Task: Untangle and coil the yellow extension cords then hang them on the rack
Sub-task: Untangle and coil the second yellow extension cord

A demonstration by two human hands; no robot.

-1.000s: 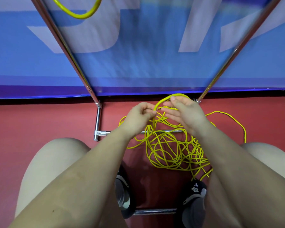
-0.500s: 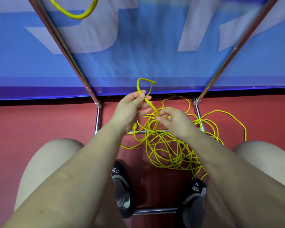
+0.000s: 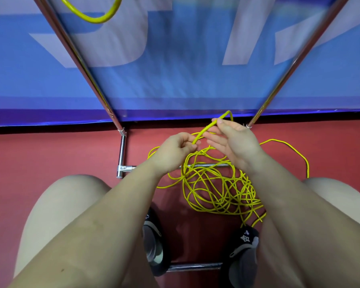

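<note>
A tangled heap of yellow extension cord [image 3: 216, 188] lies on the red floor between my knees, draped over the rack's low crossbar. My left hand [image 3: 175, 150] pinches a raised strand of the cord [image 3: 204, 130] with curled fingers. My right hand [image 3: 233, 140] holds the same strand higher up between thumb and forefinger, its other fingers spread, where the strand bends into a small loop. Another yellow cord loop [image 3: 96, 17] hangs at the top left on the chrome rack [image 3: 79, 53].
The rack's two slanted chrome poles, the left [image 3: 100, 94] and the right [image 3: 283, 80], meet floor bars [image 3: 123, 150] in front of a blue banner [image 3: 175, 69]. My dark shoes [image 3: 243, 252] rest on a lower bar [image 3: 193, 267]. One cord loop trails out to the right [image 3: 299, 156].
The lifted strand has shifted from my left hand's side to the right. My right hand rose and took hold of it near the bend, and my left hand dropped lower along it.
</note>
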